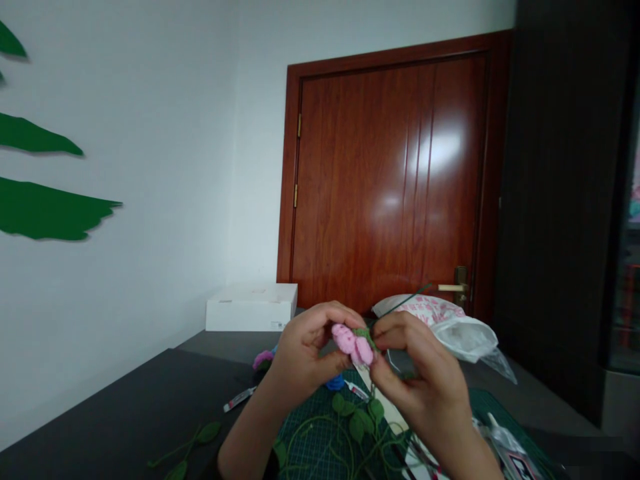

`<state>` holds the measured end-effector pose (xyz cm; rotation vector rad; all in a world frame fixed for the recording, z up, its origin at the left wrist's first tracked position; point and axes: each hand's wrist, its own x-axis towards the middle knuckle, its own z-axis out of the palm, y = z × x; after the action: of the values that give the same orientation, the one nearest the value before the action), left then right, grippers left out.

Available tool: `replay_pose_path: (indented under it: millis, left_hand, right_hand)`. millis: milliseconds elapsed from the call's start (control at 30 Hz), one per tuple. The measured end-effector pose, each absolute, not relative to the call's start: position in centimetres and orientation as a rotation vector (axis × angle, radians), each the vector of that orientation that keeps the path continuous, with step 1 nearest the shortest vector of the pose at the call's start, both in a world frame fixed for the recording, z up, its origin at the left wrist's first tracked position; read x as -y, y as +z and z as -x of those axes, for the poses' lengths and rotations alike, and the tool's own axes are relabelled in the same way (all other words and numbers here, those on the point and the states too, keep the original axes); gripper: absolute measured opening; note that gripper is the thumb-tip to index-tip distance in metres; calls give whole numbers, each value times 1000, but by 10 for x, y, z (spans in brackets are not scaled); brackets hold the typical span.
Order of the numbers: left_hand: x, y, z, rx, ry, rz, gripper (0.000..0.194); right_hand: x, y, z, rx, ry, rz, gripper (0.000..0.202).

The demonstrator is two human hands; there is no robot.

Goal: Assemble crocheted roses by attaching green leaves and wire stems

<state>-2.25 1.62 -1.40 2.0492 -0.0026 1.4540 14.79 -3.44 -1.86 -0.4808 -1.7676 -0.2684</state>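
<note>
A pink crocheted flower with a green base is held up above the table between both hands. My left hand has its fingers and thumb closed round the pink petals from the left. On the right, my right hand pinches the green base between thumb and fingers. A thin dark green stem sticks up behind the right hand, slanting to the upper right. Below lie green leaves with curling stems.
A green cutting mat lies on the dark table. Around it are a blue flower, glue tubes, a pink-purple flower and a leafy stem. Farther back stand a white box and plastic bags.
</note>
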Motion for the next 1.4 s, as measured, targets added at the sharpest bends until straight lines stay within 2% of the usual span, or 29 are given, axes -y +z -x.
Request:
replay_pose_path:
  millis: [167,267,333,400,467,533,733,933,1300,1400]
  left_hand:
    - [-21,-13,25,68,1479,-1999,13]
    - [-22,-14,26,119,1478,-1941,13]
    - [-22,-15,25,104,1427,-1909,17]
    - [-21,-16,23,56,1345,-1866,24]
    - [-18,-17,21,31,1259,-1780,32]
    - [-15,-18,18,33,1166,-1682,35]
    - [-7,-20,11,21,995,-1525,41]
    - [-2,-19,11,-48,1039,-1420,43]
    - [-12,-13,14,-90,1052,-1435,34]
    - [-14,-15,9,-130,1083,-1418,37]
  right_hand:
    - [39,-13,-159,1913,-99,516,10]
    - [38,-13,-169,1778,-54,623,10]
    - [38,-12,-172,1628,-187,712,22]
    - [38,-11,-171,1565,-477,789,33]
    - [38,-10,-169,1618,-760,811,28]
    - [37,-9,-168,1733,-859,798,18]
    - [26,-12,-175,1908,-784,744,20]
    - [12,-19,-177,1883,-808,682,24]
    - [1,-23,-184,1935,-747,735,20]
    - [-2,-25,-182,1912,-734,698,23]
